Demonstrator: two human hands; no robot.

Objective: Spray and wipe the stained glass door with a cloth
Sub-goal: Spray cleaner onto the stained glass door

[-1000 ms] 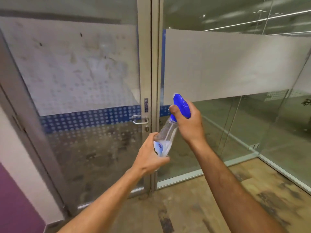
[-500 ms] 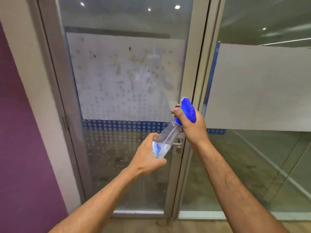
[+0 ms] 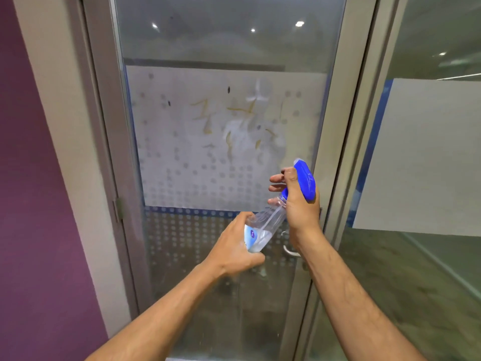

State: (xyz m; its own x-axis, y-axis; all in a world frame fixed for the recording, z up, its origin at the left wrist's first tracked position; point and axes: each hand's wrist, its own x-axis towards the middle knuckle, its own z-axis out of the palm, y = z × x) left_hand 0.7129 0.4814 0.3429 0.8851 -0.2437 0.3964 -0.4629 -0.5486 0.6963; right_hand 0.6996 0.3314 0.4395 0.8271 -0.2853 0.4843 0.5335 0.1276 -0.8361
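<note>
Gripping the clear spray bottle point(image 3: 265, 225) at its base, the left hand point(image 3: 234, 250) steadies it while the right hand point(image 3: 299, 204) clasps its blue head. Yellowish stains point(image 3: 229, 126) mark the glass door point(image 3: 208, 157) at twelve o'clock from the bottle.

Lighting even, moderately dim, indoor overhead. Round ceiling spotlights point(image 3: 299, 23) reflect as small bright glare dots in the upper pane of the frosted, stained glass door point(image 3: 223, 142). No hard shadows on the forearms. Wide-angle distortion bows the grey metal door frame point(image 3: 104, 152) outward at the edges (strongest left). Slight softness overall; the floor beyond the glass is hazy.
</note>
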